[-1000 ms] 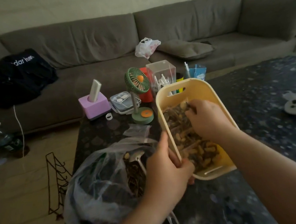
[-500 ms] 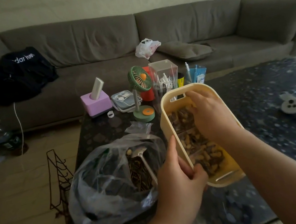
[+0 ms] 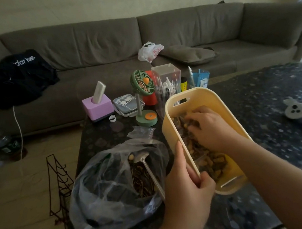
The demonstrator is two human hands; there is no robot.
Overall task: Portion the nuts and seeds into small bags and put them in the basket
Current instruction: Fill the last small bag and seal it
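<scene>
My left hand (image 3: 184, 185) grips the near rim of the yellow basket (image 3: 207, 97), tilted on the table. My right hand (image 3: 208, 128) is inside, fingers curled among the filled bags (image 3: 210, 160). Risk: more tilt spills them.

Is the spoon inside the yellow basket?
No, the spoon lies in the big plastic bag, beside the yellow basket.
</scene>
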